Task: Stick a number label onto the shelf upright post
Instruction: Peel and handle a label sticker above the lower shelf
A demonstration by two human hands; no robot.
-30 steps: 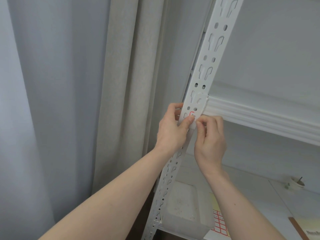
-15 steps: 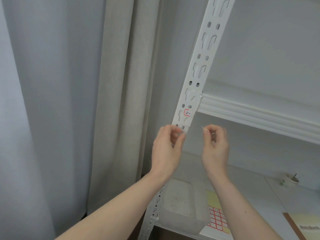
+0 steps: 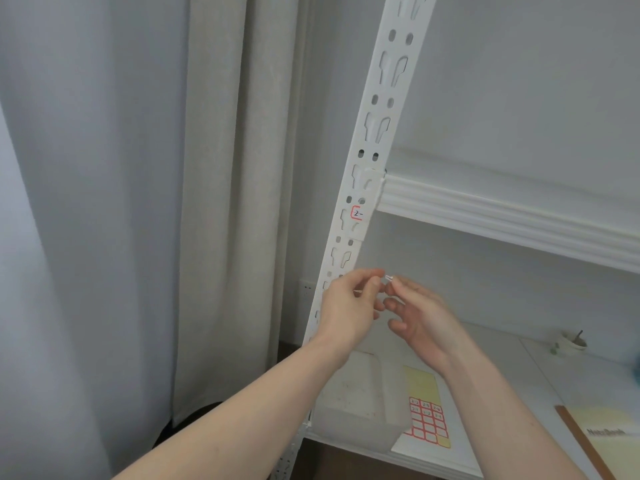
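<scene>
Both hands [image 3: 381, 306] pinching a small scrap, below label [image 3: 357, 214] on post [image 3: 372, 140].

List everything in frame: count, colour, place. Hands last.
shelf upright post: 1, white, slotted, runs diagonally through centre frame
number label: 1, white with red border, reads "2-", stuck on the post just below the shelf beam
shelf beam: 1, white, runs right from the post
curtain: 1, beige-grey, left of the post
plastic bin: 1, translucent white, lower shelf beside the post
label sheet: 1, yellow backing with red-bordered labels, right of the bin
notebook: 1, cream with brown spine, lower right
small cup: 1, pale, back of lower shelf
small scrap: 1, white, pinched between the fingers of both hands
left hand: 1, below the label
right hand: 1, beside the left hand
</scene>
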